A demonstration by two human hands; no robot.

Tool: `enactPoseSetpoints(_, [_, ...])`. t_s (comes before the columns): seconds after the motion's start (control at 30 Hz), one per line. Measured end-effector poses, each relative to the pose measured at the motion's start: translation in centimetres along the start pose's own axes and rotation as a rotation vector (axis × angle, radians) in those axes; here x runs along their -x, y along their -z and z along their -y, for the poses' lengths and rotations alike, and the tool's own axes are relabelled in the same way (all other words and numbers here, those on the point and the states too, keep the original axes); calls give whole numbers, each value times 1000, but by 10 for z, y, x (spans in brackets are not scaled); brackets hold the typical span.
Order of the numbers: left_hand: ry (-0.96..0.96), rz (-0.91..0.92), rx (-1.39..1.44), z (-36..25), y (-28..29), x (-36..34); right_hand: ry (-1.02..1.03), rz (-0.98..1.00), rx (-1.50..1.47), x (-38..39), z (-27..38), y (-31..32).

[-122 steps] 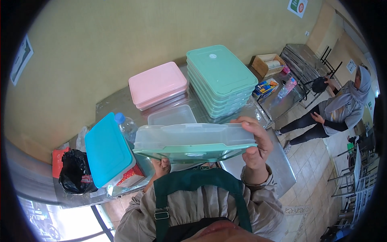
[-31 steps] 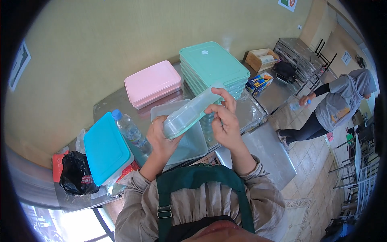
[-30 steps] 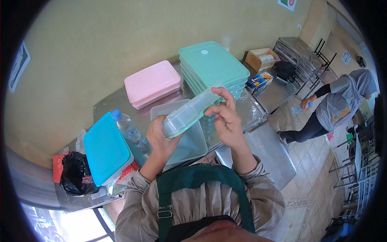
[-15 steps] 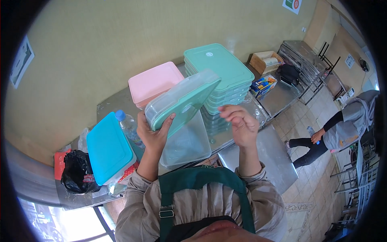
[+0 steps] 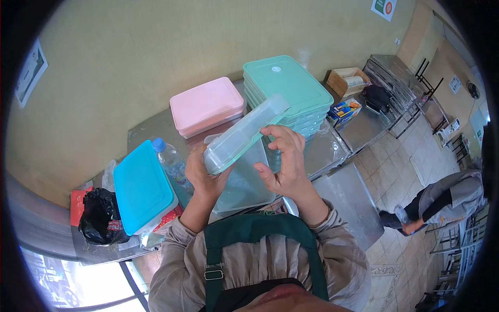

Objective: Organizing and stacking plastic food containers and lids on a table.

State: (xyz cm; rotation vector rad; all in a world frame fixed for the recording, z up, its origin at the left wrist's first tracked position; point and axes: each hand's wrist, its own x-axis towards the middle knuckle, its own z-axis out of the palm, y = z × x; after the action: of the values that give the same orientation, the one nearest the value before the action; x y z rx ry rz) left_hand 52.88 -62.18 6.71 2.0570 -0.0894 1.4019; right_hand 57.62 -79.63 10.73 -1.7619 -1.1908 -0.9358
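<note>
My left hand (image 5: 205, 174) grips the lower left end of a clear plastic food container (image 5: 243, 136) with a mint green lid, tilted on its side in front of me. At its upper right end my right hand (image 5: 284, 165) has its fingertips on the lid edge, thumb spread apart from the fingers. Beneath the held container a clear open tub (image 5: 244, 188) sits on the metal table. Behind are a pink-lidded container (image 5: 207, 104) and a stack of mint green-lidded containers (image 5: 288, 86).
At the left stand a blue-lidded container (image 5: 143, 187), a plastic bottle (image 5: 170, 161) with a blue cap and a black plastic bag (image 5: 104, 218). A wooden box (image 5: 345, 82) and a colourful carton (image 5: 344, 112) lie to the right. Farther right, a person (image 5: 442, 203) bends over on the tiled floor.
The held container has turned so its side wall faces me more. My right hand has moved left to touch its lid edge. The person at the right has bent lower.
</note>
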Motion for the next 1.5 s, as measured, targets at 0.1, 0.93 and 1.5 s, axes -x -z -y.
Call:
enactPoseSetpoints(0.1, [-21,-8,-18,-1,-2,0,24,-27,46,0,4,-1])
enactPoseSetpoints(0.93, [796,-276,1041,21,6,-71,-760,-512,-632,81,-55,22])
enactPoseSetpoints(1.5, [882,-197,1142,29,-23,-61,-211,43,382,84,-23,-10])
